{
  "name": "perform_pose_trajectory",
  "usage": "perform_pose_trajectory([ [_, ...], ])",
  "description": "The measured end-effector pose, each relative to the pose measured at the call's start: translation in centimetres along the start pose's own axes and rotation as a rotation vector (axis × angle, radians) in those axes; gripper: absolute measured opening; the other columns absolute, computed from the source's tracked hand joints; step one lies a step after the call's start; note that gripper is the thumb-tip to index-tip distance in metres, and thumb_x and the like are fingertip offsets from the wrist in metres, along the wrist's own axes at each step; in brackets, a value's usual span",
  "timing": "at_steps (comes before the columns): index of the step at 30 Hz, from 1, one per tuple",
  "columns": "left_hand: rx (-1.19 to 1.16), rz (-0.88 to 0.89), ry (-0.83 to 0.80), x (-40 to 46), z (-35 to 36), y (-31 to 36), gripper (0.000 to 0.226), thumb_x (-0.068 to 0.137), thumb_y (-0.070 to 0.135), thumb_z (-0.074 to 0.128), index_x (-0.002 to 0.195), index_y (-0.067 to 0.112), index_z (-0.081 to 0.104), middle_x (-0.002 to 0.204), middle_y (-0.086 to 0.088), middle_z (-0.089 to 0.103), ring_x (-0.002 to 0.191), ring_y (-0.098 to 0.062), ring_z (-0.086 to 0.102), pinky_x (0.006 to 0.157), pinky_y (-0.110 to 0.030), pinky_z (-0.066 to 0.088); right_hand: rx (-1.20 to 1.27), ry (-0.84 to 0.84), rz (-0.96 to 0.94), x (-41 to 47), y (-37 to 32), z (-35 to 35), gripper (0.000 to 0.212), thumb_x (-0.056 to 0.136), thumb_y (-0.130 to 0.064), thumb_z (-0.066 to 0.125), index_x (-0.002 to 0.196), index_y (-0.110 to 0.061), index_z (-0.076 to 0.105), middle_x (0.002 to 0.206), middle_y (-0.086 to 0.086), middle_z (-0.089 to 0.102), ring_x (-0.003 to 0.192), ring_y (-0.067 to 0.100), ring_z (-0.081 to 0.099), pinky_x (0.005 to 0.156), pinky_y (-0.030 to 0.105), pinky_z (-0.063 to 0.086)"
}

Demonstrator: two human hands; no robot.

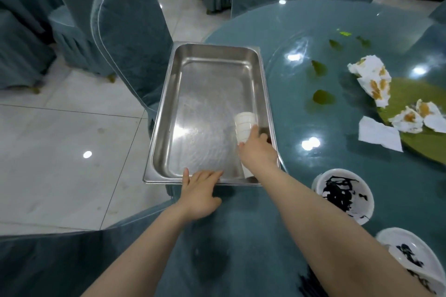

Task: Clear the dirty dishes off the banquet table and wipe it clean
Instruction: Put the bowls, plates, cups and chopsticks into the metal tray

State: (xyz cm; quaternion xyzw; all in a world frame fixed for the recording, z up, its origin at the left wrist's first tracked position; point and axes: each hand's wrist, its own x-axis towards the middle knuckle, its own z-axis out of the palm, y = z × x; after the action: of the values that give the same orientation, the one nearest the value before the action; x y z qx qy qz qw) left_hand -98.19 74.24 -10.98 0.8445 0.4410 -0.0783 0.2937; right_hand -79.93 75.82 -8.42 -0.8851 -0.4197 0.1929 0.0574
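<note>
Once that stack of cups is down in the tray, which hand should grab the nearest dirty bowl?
Probably the right hand: the bowl sits just right of its forearm, while the left hand rests on the steel tray's near rim.

Bright overhead glare on glossy table; wide-angle distortion

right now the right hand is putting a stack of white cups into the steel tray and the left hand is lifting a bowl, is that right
Not quite. The head view shows the left hand resting flat on the near rim of the steel tray, not lifting a bowl. The right hand is at the stack of white cups inside the tray, as you said.
</note>
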Motion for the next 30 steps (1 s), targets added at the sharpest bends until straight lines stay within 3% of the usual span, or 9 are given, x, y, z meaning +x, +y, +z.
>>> perform_pose_trajectory([
  [3, -0.013, 0.008, -0.024, -0.1, -0.3, -0.1, 0.077, 0.079, 0.028, 0.053, 0.149, 0.030, 0.021, 0.151, 0.005, 0.028, 0.143, -0.015, 0.011, 0.107, -0.042, -0.025, 0.076, -0.018, -0.006, -1.0, 0.1, -0.6, 0.064, 0.095, -0.037, 0.042, 0.148, -0.013, 0.015, 0.136, 0.017, 0.039, 0.112, 0.037, 0.051, 0.087, 0.041, 0.043],
  [7, -0.006, 0.041, -0.018, -0.5, -0.6, -0.4, 0.077, 0.079, 0.023, 0.054, 0.148, 0.030, 0.021, 0.151, 0.006, 0.028, 0.144, -0.014, 0.010, 0.108, -0.041, -0.024, 0.283, 0.065, -0.099, -4.7, 2.4, -2.1, 0.046, 0.089, -0.031, 0.052, 0.132, -0.015, 0.045, 0.128, 0.009, 0.050, 0.111, 0.028, 0.051, 0.092, 0.039, 0.045],
  [13, 0.183, 0.080, 0.024, -0.9, -0.2, -0.6, 0.085, 0.079, 0.027, 0.057, 0.150, 0.031, 0.011, 0.155, 0.004, 0.017, 0.146, -0.018, 0.000, 0.111, -0.045, -0.019, 0.501, 0.112, -0.024, -12.8, 10.3, -1.5, 0.028, 0.087, -0.022, 0.060, 0.115, -0.018, 0.062, 0.115, -0.002, 0.061, 0.109, 0.012, 0.055, 0.096, 0.024, 0.039],
  [17, 0.257, 0.083, 0.047, -1.1, 0.3, -0.4, 0.092, 0.079, 0.031, 0.060, 0.151, 0.028, 0.004, 0.158, 0.002, 0.009, 0.146, -0.021, -0.007, 0.112, -0.048, -0.018, 0.761, 0.118, 0.241, -16.0, 14.6, 0.3, 0.021, 0.086, -0.023, 0.064, 0.106, -0.020, 0.062, 0.101, -0.006, 0.065, 0.097, 0.009, 0.060, 0.088, 0.025, 0.043],
  [21, 0.249, 0.077, 0.042, -1.1, 0.3, -0.3, 0.092, 0.078, 0.030, 0.060, 0.151, 0.028, 0.004, 0.157, 0.001, 0.009, 0.146, -0.021, -0.009, 0.112, -0.048, -0.018, 1.227, 0.107, 0.534, -16.9, 16.9, 0.6, 0.015, 0.091, -0.030, 0.059, 0.093, -0.015, 0.056, 0.088, 0.007, 0.060, 0.072, 0.020, 0.058, 0.066, 0.031, 0.044],
  [25, 0.267, 0.075, 0.026, -1.2, 0.2, -0.2, 0.092, 0.079, 0.031, 0.060, 0.151, 0.028, 0.003, 0.158, 0.001, 0.008, 0.146, -0.021, -0.009, 0.112, -0.048, -0.016, 1.533, 0.133, 0.656, -15.5, 17.2, -0.5, 0.036, 0.095, -0.039, 0.052, 0.118, -0.013, 0.042, 0.102, 0.016, 0.066, 0.085, 0.035, 0.068, 0.065, 0.034, 0.055],
  [30, 0.260, 0.101, -0.004, -1.4, -0.5, -0.1, 0.080, 0.090, 0.036, 0.051, 0.151, 0.029, 0.000, 0.160, 0.001, 0.002, 0.147, -0.020, -0.011, 0.114, -0.048, -0.013, 1.580, 0.236, 0.653, -13.3, 16.0, -2.1, 0.035, 0.092, -0.003, 0.037, 0.125, -0.004, 0.048, 0.080, 0.019, 0.069, 0.064, 0.026, 0.069, 0.047, 0.025, 0.052],
])
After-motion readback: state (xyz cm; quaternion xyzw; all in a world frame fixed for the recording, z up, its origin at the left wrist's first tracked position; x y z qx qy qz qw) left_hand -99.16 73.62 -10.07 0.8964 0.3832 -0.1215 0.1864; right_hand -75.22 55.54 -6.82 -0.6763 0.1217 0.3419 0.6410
